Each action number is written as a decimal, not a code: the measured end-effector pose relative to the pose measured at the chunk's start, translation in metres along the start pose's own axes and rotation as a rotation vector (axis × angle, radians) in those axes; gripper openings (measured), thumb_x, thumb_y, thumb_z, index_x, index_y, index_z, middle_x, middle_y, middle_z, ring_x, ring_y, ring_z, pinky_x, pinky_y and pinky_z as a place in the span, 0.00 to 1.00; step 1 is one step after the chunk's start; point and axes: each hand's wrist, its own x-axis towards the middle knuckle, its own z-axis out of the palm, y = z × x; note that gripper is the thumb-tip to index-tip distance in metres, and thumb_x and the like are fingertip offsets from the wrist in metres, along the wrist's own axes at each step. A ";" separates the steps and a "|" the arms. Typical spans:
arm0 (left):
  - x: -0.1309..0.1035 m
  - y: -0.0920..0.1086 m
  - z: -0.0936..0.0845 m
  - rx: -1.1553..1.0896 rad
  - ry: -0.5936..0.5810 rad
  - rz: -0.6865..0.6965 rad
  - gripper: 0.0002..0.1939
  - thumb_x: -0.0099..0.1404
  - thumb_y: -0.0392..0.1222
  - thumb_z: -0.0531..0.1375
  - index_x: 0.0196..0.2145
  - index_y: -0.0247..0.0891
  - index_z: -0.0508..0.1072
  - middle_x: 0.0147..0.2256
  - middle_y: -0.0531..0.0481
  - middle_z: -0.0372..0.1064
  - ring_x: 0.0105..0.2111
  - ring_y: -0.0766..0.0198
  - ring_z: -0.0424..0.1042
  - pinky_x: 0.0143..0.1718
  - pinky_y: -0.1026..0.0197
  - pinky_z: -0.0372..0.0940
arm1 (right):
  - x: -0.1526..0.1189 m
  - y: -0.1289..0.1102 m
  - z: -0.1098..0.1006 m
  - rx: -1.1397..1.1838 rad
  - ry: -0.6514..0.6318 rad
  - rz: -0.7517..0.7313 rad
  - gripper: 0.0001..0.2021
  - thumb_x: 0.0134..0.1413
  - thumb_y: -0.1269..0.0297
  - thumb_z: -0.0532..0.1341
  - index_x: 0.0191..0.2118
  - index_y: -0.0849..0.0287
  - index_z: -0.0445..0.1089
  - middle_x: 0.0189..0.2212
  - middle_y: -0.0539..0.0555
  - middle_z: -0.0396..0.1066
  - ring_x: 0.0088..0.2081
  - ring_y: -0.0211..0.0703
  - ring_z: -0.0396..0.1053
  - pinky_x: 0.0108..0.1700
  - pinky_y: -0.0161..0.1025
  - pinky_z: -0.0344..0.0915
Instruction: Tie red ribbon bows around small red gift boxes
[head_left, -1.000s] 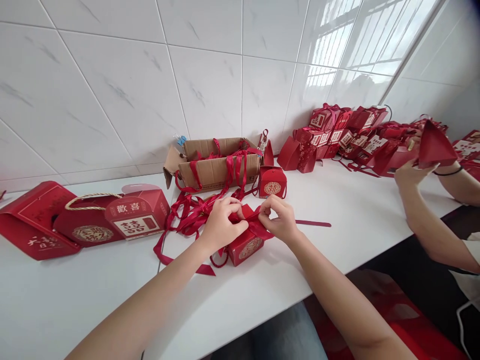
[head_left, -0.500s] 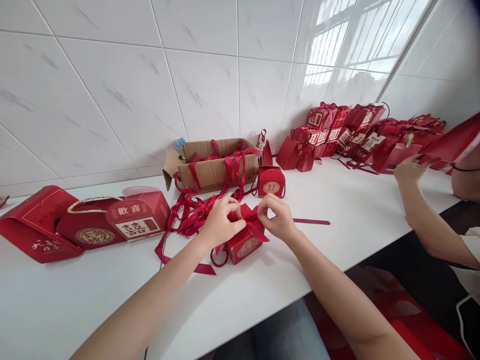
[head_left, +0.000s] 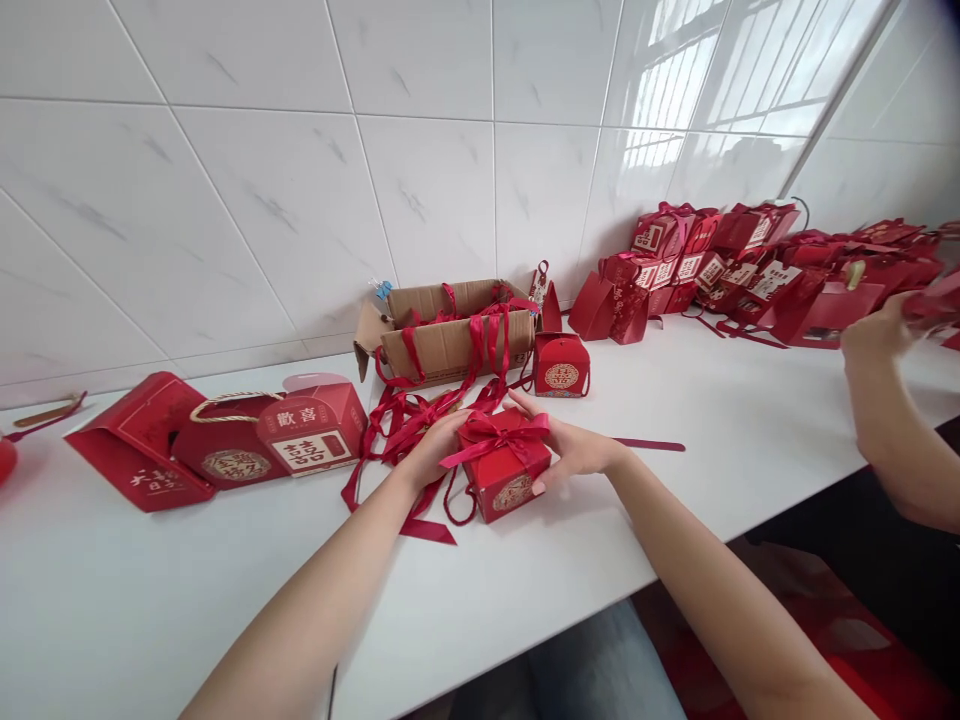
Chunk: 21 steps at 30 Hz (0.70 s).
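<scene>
A small red gift box (head_left: 495,476) with a round gold emblem stands on the white table, a dark red ribbon bow (head_left: 507,434) tied on its top. My left hand (head_left: 438,450) lies against the box's left side, its fingertips partly hidden behind it. On the other side, my right hand (head_left: 581,450) grips the box, thumb near the front corner and fingers toward the back. A red cord handle (head_left: 458,508) hangs at the box's left side. Close behind my left hand, loose red ribbons (head_left: 397,425) lie tangled on the table.
Behind is an open cardboard box (head_left: 457,348) draped with ribbons, beside another small red box (head_left: 562,364). Larger red boxes (head_left: 300,435) stand left. Many red boxes (head_left: 675,255) are piled along the wall at right, near another person's hand (head_left: 874,330).
My hands have let go of the ribbon and moved down to the sides of the gift box. The bow's loops now show. The view has shifted a little left.
</scene>
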 end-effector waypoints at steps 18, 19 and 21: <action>0.013 -0.021 -0.019 -0.155 0.023 -0.044 0.05 0.63 0.35 0.58 0.32 0.31 0.73 0.30 0.46 0.72 0.32 0.65 0.72 0.41 0.61 0.67 | -0.014 0.034 -0.054 -0.056 1.723 -0.115 0.56 0.36 0.57 0.70 0.64 0.53 0.31 0.64 0.60 0.44 0.62 0.44 0.54 0.61 0.47 0.57; 0.013 -0.020 -0.018 -0.155 0.023 -0.046 0.05 0.63 0.35 0.58 0.32 0.31 0.73 0.30 0.46 0.72 0.32 0.65 0.72 0.41 0.61 0.67 | -0.017 0.041 -0.059 -0.082 1.721 -0.010 0.58 0.36 0.56 0.70 0.65 0.56 0.29 0.65 0.62 0.43 0.62 0.45 0.53 0.63 0.47 0.55; 0.012 -0.019 -0.017 -0.153 0.026 -0.050 0.05 0.62 0.35 0.58 0.32 0.31 0.73 0.30 0.46 0.72 0.33 0.65 0.72 0.42 0.61 0.67 | -0.022 0.054 -0.067 -0.121 1.695 0.185 0.60 0.35 0.54 0.70 0.66 0.61 0.28 0.65 0.65 0.42 0.63 0.49 0.52 0.65 0.48 0.50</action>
